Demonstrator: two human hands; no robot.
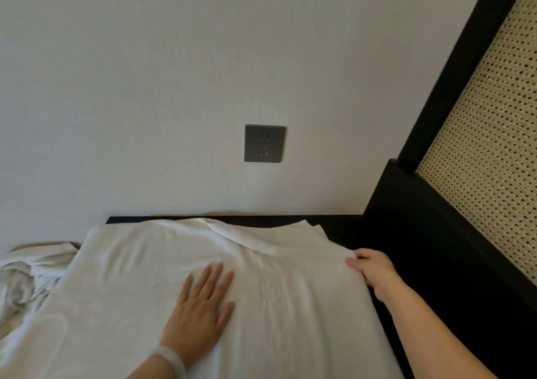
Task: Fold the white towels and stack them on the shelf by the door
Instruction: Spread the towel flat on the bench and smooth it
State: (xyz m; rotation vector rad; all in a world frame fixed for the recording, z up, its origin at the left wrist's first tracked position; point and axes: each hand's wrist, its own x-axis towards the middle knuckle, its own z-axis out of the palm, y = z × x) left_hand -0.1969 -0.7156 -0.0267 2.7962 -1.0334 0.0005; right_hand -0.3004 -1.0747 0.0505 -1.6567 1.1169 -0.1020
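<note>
Grey wall socket [264,143]; black-framed cane panel [494,117].

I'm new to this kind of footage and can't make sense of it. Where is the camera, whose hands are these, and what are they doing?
There is no machine here. A person wears a camera on the head, looking down at their own hands. The left hand lies flat on a white towel spread over a dark surface by the wall. The right hand grips the towel's right edge. Crumpled cloth lies to the left, and a wall socket sits above.
</note>
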